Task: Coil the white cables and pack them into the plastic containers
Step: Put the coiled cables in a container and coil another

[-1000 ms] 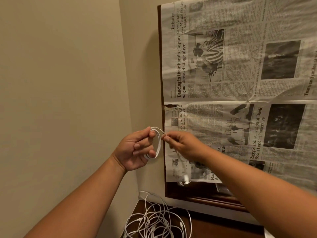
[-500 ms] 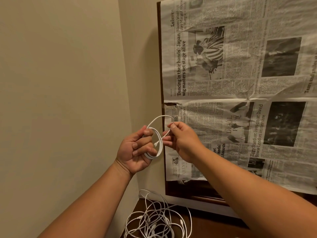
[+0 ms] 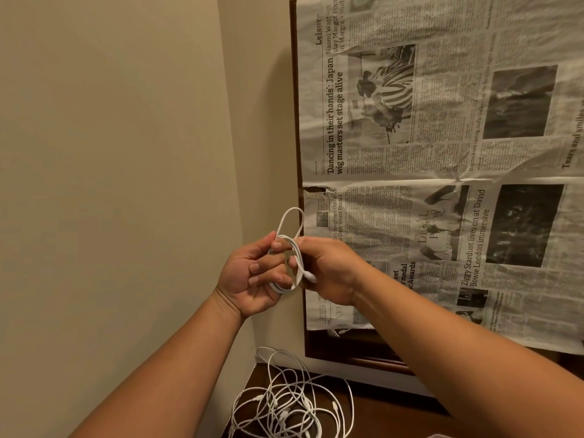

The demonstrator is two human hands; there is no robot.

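White cable (image 3: pixel 292 248) looped in coils, gripped by both hands.

Coiled cable (image 3: pixel 299 263), loose cables (image 3: pixel 284 403): smooth white plastic, slight sheen. Newspaper (image 3: pixel 442 159): matt, creased paper. Frame (image 3: pixel 294 90), tabletop (image 3: pixel 373 418): dark polished wood. Wall (image 3: pixel 110 153): matt paint.

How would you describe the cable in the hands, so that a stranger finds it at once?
Find the newspaper-covered frame. At its left edge, the left hand and right hand hold one white cable, wound in a small coil. Unlike the tangled pile on the wooden surface below, it is raised and neatly looped.
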